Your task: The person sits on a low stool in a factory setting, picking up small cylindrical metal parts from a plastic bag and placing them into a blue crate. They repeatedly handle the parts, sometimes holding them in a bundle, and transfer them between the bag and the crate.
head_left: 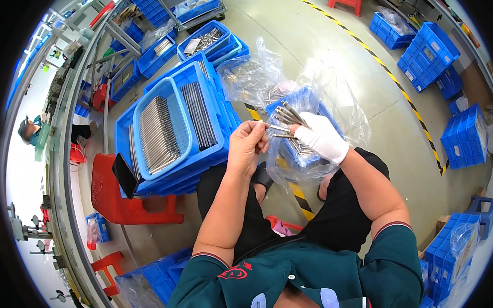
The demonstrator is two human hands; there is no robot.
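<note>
The right hand's [324, 139] glove [328, 136] is white, its rods [292, 116] silver-grey. Silvery shafts [155, 132] fill the light-blue basket [188, 131]; dark grey bars [199, 117] line the deeper-blue crate's [216, 92] right edge. Black-and-yellow stripes [302, 200] mark the grey floor [272, 24].

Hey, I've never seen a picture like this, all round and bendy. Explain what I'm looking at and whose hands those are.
There's no machine here: these are one person's hands. A fisheye camera on their head looks down, which bends straight edges. The bare left hand has its fingertips by one rod's end, seemingly pinching it. The right hand, in a white glove, holds a bundle of slim silvery metal rods. Below is a blue plastic bin with clear plastic around it and more rods inside. To the left, a light-blue plastic basket full of metal rods sits on stacked blue crates.
</note>
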